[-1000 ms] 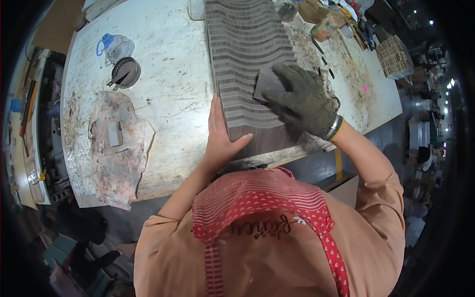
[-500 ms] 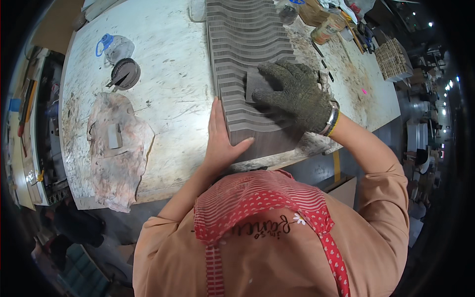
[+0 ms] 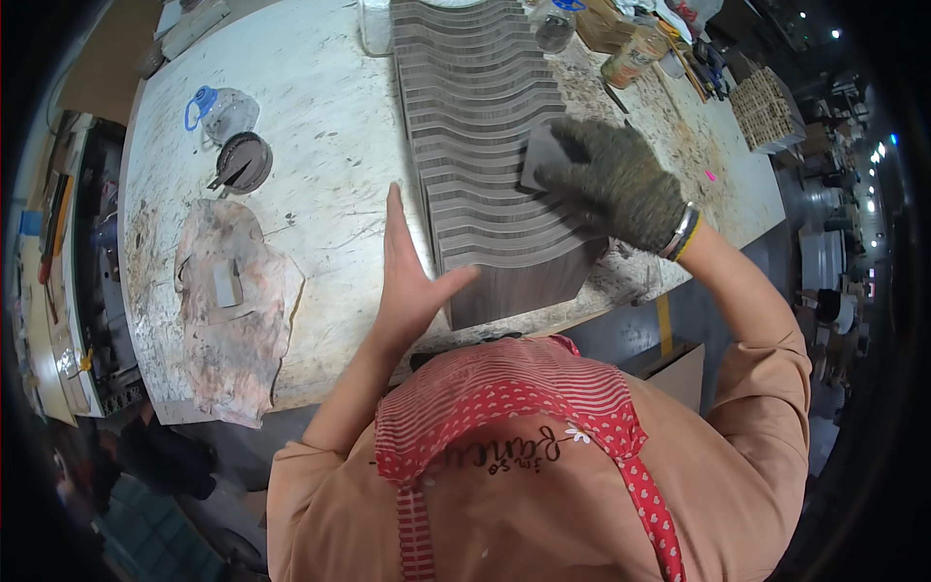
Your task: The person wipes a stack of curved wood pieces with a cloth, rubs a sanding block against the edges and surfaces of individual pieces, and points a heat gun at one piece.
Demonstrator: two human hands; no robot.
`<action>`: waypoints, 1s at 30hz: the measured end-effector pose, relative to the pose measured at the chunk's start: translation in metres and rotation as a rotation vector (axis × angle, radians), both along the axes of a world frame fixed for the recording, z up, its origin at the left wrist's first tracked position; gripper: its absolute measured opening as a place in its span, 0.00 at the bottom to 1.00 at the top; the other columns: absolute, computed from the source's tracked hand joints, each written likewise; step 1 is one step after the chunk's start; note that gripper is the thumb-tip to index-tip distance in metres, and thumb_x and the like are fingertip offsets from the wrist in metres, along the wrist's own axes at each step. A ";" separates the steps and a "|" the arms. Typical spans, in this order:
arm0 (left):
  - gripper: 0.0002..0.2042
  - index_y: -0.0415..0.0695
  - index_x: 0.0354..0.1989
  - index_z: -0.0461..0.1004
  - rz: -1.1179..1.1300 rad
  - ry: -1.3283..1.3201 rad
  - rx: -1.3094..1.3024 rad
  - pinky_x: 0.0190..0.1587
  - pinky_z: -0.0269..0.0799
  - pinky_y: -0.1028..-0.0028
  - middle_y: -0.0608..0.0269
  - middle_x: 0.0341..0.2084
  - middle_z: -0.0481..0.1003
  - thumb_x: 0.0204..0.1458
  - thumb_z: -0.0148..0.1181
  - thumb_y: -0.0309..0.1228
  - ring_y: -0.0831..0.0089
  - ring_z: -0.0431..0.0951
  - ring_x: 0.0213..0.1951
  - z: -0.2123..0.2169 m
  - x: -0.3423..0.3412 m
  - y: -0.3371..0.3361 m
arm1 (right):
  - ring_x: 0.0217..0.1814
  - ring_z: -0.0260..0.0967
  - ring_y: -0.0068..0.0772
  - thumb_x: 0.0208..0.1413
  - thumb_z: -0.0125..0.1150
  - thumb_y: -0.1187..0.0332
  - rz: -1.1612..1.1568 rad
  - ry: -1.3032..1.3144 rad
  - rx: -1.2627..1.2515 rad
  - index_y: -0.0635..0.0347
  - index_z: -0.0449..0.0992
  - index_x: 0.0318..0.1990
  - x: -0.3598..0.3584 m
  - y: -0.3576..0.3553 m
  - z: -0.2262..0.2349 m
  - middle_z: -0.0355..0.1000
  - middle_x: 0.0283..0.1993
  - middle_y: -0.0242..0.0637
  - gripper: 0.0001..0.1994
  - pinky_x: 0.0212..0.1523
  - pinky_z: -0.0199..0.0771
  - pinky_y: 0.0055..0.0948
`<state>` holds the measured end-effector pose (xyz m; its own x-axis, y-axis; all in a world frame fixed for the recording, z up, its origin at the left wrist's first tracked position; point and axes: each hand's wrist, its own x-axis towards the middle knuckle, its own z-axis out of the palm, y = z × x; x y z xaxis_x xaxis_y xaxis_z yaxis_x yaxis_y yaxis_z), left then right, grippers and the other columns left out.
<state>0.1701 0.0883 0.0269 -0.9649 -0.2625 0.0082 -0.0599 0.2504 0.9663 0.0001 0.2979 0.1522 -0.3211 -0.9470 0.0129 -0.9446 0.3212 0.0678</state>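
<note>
On the pale, scuffed desk (image 3: 320, 145) the long grey ribbed wooden panel (image 3: 485, 116) runs straight away from the person. The bare left hand (image 3: 412, 272) lies flat against its near-left edge; the gloved right hand (image 3: 616, 184) presses a small sanding pad (image 3: 543, 150) onto its right side.

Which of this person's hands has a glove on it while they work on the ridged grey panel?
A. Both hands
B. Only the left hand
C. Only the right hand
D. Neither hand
C: the right hand wears a dark knitted glove and presses a small flat pad onto the ridged grey panel, while the left hand is bare and braces the panel's near left edge.
</note>
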 end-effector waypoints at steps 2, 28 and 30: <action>0.52 0.37 0.70 0.28 -0.016 -0.013 0.047 0.69 0.39 0.61 0.43 0.69 0.38 0.43 0.63 0.28 0.53 0.41 0.70 -0.004 -0.011 -0.002 | 0.57 0.65 0.52 0.41 0.67 0.63 0.000 -0.007 -0.050 0.43 0.74 0.52 0.007 -0.006 -0.018 0.62 0.60 0.53 0.25 0.54 0.67 0.47; 0.33 0.38 0.64 0.57 -0.089 0.159 -0.477 0.68 0.42 0.58 0.45 0.69 0.43 0.49 0.58 0.35 0.50 0.44 0.70 0.009 -0.023 -0.002 | 0.53 0.68 0.40 0.46 0.61 0.60 0.179 0.539 0.199 0.45 0.75 0.46 -0.060 0.013 0.022 0.70 0.51 0.40 0.17 0.52 0.68 0.40; 0.31 0.38 0.61 0.60 -0.078 0.182 -0.445 0.68 0.44 0.57 0.46 0.69 0.44 0.49 0.58 0.36 0.50 0.45 0.69 0.009 -0.025 -0.001 | 0.49 0.70 0.39 0.43 0.63 0.62 0.025 0.467 0.282 0.47 0.75 0.46 -0.061 0.009 0.035 0.71 0.48 0.39 0.18 0.48 0.73 0.37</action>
<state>0.1453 0.0873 0.0355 -0.9540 -0.1223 0.2737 0.1353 0.6390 0.7572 -0.0612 0.3070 0.1875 -0.3197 -0.9415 -0.1069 -0.8002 0.2079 0.5625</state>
